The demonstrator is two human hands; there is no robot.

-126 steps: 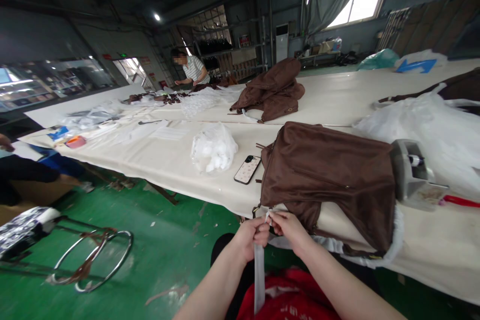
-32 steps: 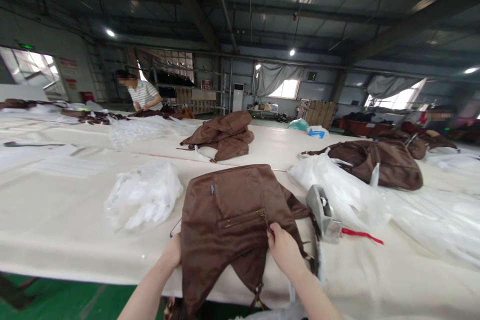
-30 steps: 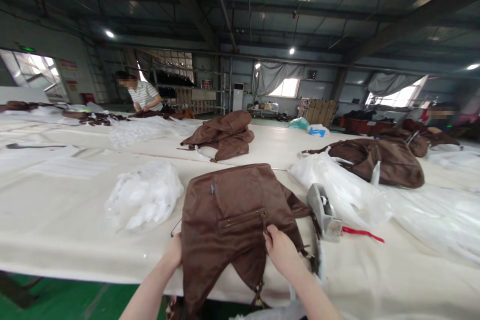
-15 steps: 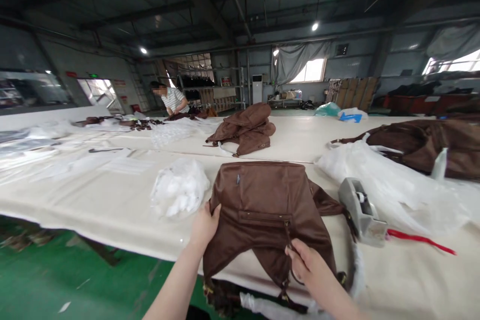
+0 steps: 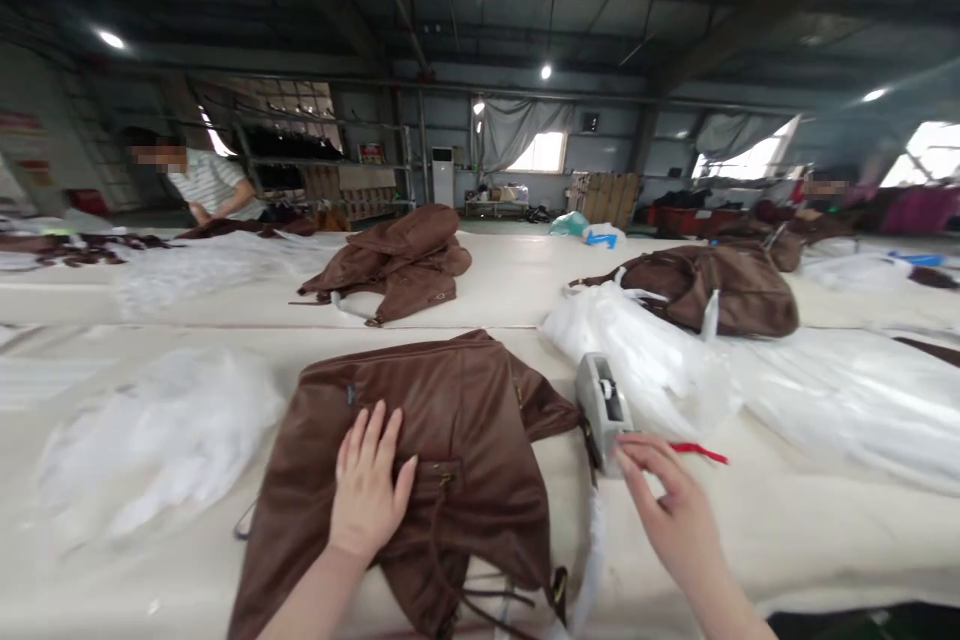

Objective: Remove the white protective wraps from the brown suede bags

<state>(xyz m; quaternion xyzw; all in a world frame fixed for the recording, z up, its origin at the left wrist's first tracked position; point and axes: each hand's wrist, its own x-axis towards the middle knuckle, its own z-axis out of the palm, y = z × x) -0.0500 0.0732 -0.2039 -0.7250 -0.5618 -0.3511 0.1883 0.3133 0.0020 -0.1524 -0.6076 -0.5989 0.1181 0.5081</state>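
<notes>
A dark brown leather bag (image 5: pixel 480 420) lies on the pale table in front of me, with a small zip and a long cord hanging down its front. My left hand (image 5: pixel 367 490) rests flat on the bag, fingers spread, to the left of the zip. Beyond the bag's right side stands a grey tape dispenser (image 5: pixel 598 400). At its near end, my right hand (image 5: pixel 667 500) brings thumb and forefinger together in a pinch; whatever is between the fingertips is too small to make out. A red strip (image 5: pixel 701 451) sticks out behind that hand.
Crumpled clear plastic (image 5: pixel 172 430) lies left of the bag, and white plastic bags (image 5: pixel 637 350) lie behind the dispenser. Farther back are two more brown bags, one in the middle (image 5: pixel 405 260) and another (image 5: pixel 712 285) to the right. A co-worker (image 5: pixel 214 185) bends over the table's far left.
My left hand has gone from the bag's left edge to flat on its front. My right hand has let go of the cord and moved right to the dispenser. The view has turned right.
</notes>
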